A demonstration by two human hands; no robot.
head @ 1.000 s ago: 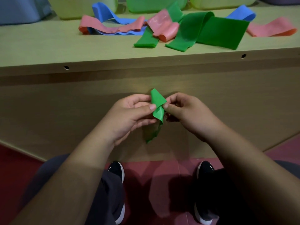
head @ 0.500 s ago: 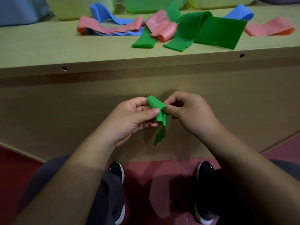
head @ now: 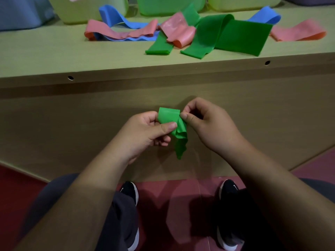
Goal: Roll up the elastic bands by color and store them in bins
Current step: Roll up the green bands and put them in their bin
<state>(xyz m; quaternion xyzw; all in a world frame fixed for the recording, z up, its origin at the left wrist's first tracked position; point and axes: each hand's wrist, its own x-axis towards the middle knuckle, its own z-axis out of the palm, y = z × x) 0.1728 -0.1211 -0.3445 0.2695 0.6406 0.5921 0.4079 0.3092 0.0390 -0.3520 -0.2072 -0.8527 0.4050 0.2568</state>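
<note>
In front of the table's side panel both hands hold a green elastic band (head: 169, 117), partly rolled. My left hand (head: 145, 133) pinches the rolled part between thumb and fingers. My right hand (head: 208, 124) pinches its right edge. A loose green tail (head: 180, 147) hangs down below the roll. On the tabletop lie more bands: a wide green band (head: 235, 36), a smaller green band (head: 159, 46), pink bands (head: 179, 31) (head: 297, 32) and blue bands (head: 116, 17) (head: 264, 15).
Bins stand along the table's back edge: a yellow-green bin (head: 87, 8), a green bin (head: 163, 5) and another yellow-green bin (head: 241, 2). The wooden table (head: 54, 51) has a tall front panel. My shoes (head: 129, 192) stand on a red floor below.
The rolled part has grown wider and flatter between my fingers, and the hanging tail has swung slightly right. My hands stayed at about the same place.
</note>
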